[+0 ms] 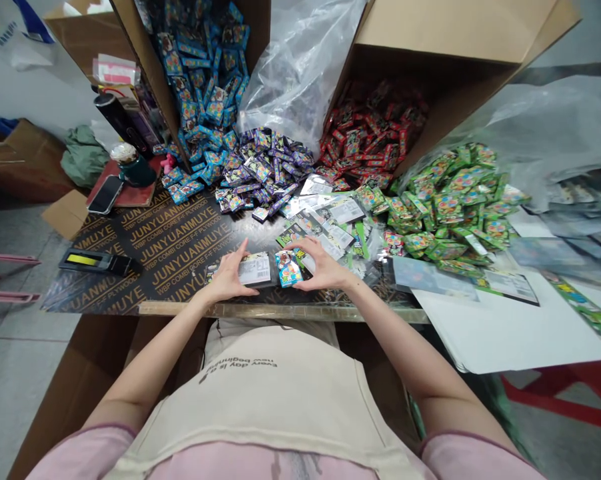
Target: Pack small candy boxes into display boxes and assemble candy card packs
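Note:
My left hand (pixel 228 275) lies over a flat packet (pixel 256 269) with a white printed label and dark edges, its thumb and fingers gripping opposite edges. Just right of it, a small blue box (pixel 288 269) with a colourful print is pinched between the thumb and fingers of my right hand (pixel 323 265). Both items are at the table's front edge, side by side. Beyond my right hand, several flat printed packets (pixel 345 211) with green, black and white parts lie loosely overlapped. The underside of the packet in my left hand is hidden.
Behind are heaps of blue boxes (pixel 215 100), purple boxes (pixel 265 163), red boxes (pixel 365 137) and green packs (pixel 450 193). Open cartons (pixel 440 30) and clear plastic (pixel 300 60) stand around them. At left are a phone (pixel 105 195), a dark jar (pixel 139 172) and a black-yellow tool (pixel 98 261).

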### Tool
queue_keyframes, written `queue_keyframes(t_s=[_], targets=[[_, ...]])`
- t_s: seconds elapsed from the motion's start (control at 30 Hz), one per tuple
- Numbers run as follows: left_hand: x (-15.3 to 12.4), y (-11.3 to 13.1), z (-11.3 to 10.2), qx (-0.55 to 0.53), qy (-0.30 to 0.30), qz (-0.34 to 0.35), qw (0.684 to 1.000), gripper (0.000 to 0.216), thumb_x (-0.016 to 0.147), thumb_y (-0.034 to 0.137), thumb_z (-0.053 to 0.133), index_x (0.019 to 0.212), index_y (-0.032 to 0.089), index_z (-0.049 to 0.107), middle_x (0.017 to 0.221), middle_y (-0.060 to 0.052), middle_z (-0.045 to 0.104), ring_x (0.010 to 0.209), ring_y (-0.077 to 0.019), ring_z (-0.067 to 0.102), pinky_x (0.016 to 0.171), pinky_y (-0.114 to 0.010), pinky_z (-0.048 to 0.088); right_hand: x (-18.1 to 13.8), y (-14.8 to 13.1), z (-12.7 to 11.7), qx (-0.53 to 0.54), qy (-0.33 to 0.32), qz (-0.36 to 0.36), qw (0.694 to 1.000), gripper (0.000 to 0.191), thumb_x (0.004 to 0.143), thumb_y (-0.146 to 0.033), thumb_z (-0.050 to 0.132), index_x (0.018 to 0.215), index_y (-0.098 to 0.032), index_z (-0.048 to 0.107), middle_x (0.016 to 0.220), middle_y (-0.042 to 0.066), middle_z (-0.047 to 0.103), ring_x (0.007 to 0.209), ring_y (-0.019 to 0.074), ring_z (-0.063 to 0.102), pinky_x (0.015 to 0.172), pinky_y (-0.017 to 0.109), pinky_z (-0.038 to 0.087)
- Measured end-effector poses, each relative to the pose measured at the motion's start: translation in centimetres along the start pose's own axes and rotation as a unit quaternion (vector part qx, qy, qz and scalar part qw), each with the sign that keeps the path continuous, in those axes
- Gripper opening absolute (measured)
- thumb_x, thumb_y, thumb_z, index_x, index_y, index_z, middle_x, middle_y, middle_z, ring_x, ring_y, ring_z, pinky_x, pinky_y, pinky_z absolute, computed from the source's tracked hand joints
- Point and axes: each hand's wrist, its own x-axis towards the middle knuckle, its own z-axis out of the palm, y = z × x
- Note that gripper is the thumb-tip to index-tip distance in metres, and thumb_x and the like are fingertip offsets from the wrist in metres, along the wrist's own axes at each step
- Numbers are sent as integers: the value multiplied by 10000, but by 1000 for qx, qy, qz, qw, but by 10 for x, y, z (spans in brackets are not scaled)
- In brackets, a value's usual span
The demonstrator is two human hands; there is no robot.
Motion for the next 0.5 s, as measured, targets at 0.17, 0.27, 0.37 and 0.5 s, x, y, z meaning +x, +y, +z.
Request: queue_keyframes(t_s=[0.17,0.27,0.37,0.5], targets=[[0,3,-2,14,1,47,999,1351,546,370,873,1543,252,-30,1307,-95,548,1184,-304,474,1075,-467,286,4,-11,-1,-37,-30,2,999,734,581,-398,775,1245,-231,511,1232,86,602,1255,338,477,1132,547,167],[0,6,-1,37,-5,100,994,1326,552,377,870,1544,261,-2,1298,-90,556,1196,-305,481,1104,-479,249,8,-19,4,-80,-36,-6,996,746,582,-415,784,1251,-232,511,1200,85,619,1176,328,520,1118,564,165],[-1,6,2,54,6,103,993,1323,549,393,870,1544,254,9,1311,-102,549,1190,-311,492,1085,-477,276,11,-25,10,-120,-28,-24,992,765,604,-516,796,1254,-222,519,1149,94,635,1142,327,533,1113,564,163],[-1,5,4,59,70,51,994,1325,566,395,857,1541,249,-28,1299,-109,553,1153,-305,518,1027,-454,338,10,-25,19,-122,98,-15,988,879,610,-694,743,1309,-227,484,1242,127,599,1199,344,503,1106,546,189]])
